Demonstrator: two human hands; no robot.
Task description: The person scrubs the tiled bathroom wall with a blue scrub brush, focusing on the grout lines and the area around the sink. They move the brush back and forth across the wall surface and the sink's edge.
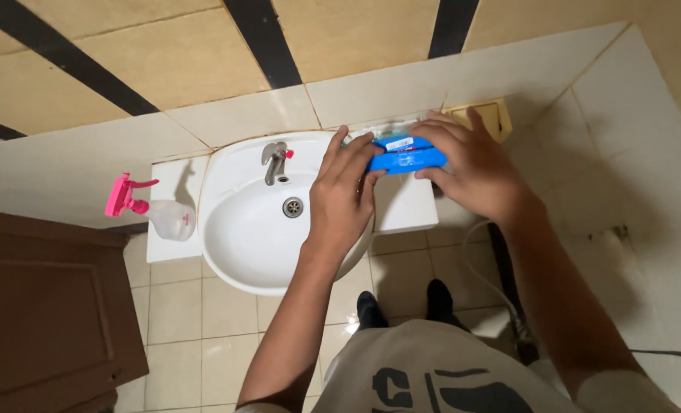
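Both my hands hold a small blue packet (406, 158) with a clear plastic top over the right side of a white washbasin (241, 237). My left hand (343, 191) grips the packet's left end with its fingers curled over it. My right hand (470, 164) covers the right end from above. The packet hangs just above the white ledge (409, 206) to the right of the bowl.
A metal tap (274, 162) with a red dot stands at the basin's back, a drain (292, 206) below it. A clear spray bottle with a pink trigger (153, 210) sits on the left ledge. A brown door (46, 306) is at left. A hose (486, 275) hangs at right.
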